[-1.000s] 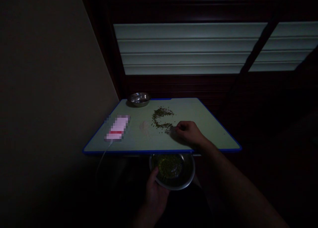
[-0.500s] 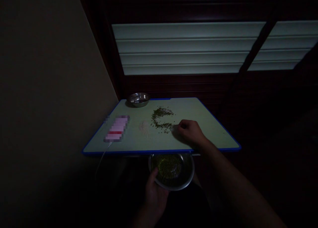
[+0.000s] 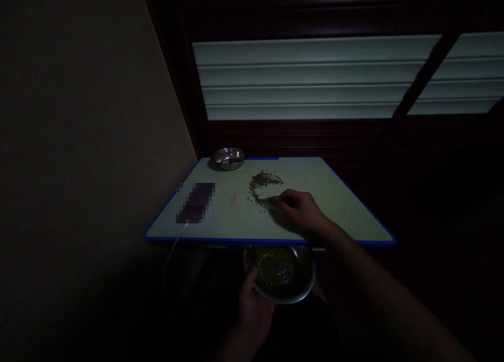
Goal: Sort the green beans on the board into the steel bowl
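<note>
While your left grip (image 3: pixel 255 312) is clamping the steel bowl (image 3: pixel 293 301) by its rim, thumb over the edge, that bowl is showing just below the near side of the desk (image 3: pixel 334 194), holding green grains (image 3: pixel 273 265). Your right grip (image 3: pixel 300 209) is keeping its fingers together beside the scattered grains (image 3: pixel 262 181); can't tell if it's pinching any. Another metal bowl (image 3: pixel 228 167) is sitting far left.

Grn grains (image 3: pixel 258 181) – loose arc on tbl (image 3: pixel 331 194) | metal bowl (image 3: pixel 303 268) – more inside

Right hand (image 3: pixel 298 208) curled, arm (image 3: pixel 380 278) outstretched
</note>
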Tool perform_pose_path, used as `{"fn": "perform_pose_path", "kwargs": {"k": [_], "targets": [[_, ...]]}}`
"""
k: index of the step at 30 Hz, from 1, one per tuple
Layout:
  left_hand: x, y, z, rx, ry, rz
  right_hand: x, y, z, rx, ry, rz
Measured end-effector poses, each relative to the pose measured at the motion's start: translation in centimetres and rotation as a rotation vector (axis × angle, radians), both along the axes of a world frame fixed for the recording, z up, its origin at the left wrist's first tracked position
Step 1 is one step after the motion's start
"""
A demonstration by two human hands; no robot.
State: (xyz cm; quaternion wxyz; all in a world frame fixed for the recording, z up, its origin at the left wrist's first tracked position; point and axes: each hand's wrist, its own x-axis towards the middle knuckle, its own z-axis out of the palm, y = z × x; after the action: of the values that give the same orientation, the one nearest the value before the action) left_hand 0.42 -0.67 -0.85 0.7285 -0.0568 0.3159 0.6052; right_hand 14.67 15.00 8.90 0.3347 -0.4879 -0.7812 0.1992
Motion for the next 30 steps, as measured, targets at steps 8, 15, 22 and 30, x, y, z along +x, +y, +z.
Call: {"fn": "perform_pose_path", "kwargs": {"k": [8, 15, 22, 30], "targets": [[-0.3, -0.1, 0.2, 0.017, -0.024, -0.012, -8.8, 1.3, 4.6, 0.289, -0.679, 0.185], [-0.9, -0.5, 0.7, 0.002, -0.05, -0.037, -15.8, 4.2, 3.9, 0.319, -0.897, 0.283], [-1.3, -0.6, 0.2, 0.018, -0.082, -0.031, -16.9, 5.2, 4.0, 0.306, -0.868, 0.291], [-1.1, -0.7, 0.5, -0.027, -0.072, 0.005, -6.7, 5.3, 3.6, 0.07, -0.096, -0.038]]}}
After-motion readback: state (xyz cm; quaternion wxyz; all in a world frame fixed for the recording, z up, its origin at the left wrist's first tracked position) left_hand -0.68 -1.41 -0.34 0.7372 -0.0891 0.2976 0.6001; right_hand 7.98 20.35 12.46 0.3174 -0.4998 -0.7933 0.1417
